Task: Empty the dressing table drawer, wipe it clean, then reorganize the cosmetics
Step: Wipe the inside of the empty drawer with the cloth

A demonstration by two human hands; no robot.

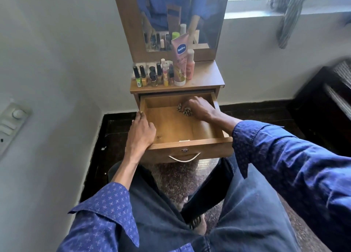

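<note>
Centrally, the pulled-out drawer [182,126] lies bare but for a patterned cloth [183,110] at its 1 o'clock corner, gripped under the curled right hand [199,107]. Left hand [141,132] rests on the 9 o'clock wall, fingers relaxed. Cosmetics [165,73] stand at 12 o'clock on the bench [207,77], below the mirror [180,18].

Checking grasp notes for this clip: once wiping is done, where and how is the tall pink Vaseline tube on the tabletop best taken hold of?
Grip the pink Vaseline tube around its upper body, above the small bottles at its left. It stands upright on its cap, and a pink bottle stands close on its right, so a hand probably does best coming from the front and above, fingers wrapping the flat faces.
</note>
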